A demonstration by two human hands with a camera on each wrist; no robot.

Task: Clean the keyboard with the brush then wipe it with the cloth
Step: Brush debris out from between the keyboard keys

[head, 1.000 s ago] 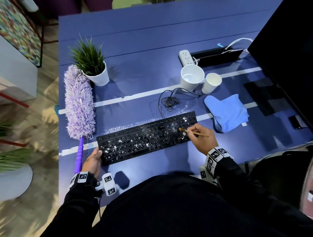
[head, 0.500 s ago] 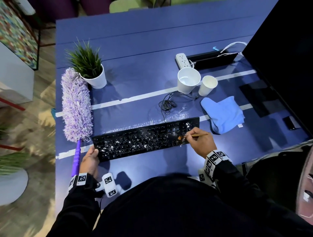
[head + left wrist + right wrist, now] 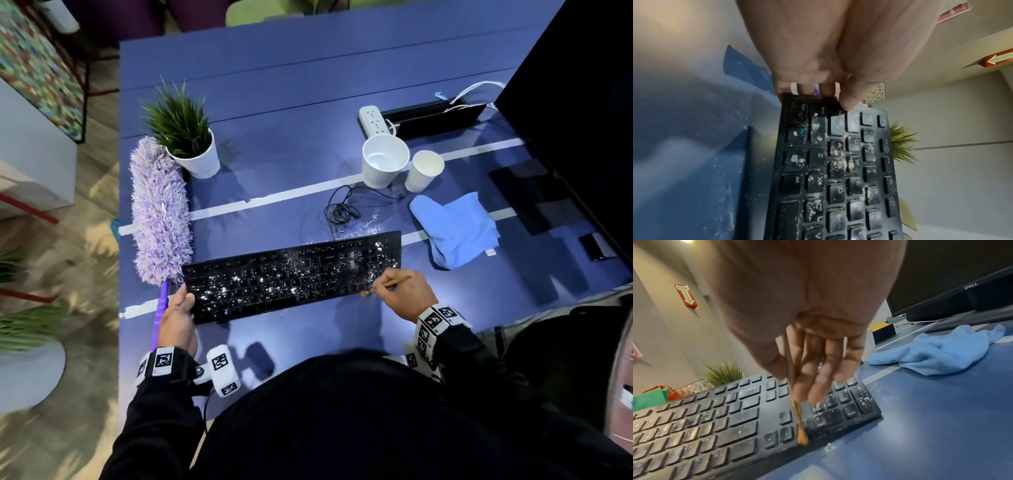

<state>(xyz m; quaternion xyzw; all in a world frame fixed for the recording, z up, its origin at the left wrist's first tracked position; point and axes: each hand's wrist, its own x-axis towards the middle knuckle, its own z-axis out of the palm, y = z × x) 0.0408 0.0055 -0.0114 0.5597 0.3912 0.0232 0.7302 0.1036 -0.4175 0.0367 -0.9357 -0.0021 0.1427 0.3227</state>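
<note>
**A:** What's in front of you, biggest first?

**B:** I have a blue worktop (image 3: 291, 113) crossed by pale tape lines. A black monitor (image 3: 582, 102) stands along its right side. The black keyboard (image 3: 291, 277) lies slantwise near my edge, its keys speckled with white crumbs, with more crumbs on the worktop just behind it and a few in front of its right end.

**A:** And round about it?

**B:** A purple duster (image 3: 159, 209) lies to the left, its handle running down past the keyboard's left end. Behind the duster's head sits a potted plant (image 3: 185, 137). The blue cloth (image 3: 455, 229) lies crumpled to the right of the keyboard, near it but apart. Behind that are a large white cup (image 3: 383, 161) and a small one (image 3: 424, 169) side by side, and a white power strip (image 3: 373, 120) further back.

**A:** Your hands?

**B:** My left hand (image 3: 180, 315) holds the keyboard's left end, thumb on top of the corner keys, the fingers curled round the edge. My right hand (image 3: 404, 294) has its grip pinched round a thin wooden brush (image 3: 795, 405), thumb against the fingers.

**A:** Where's the brush tip?

**B:** The orange bristles touch the keyboard's front edge, beside the arrow keys, near the right end.
</note>
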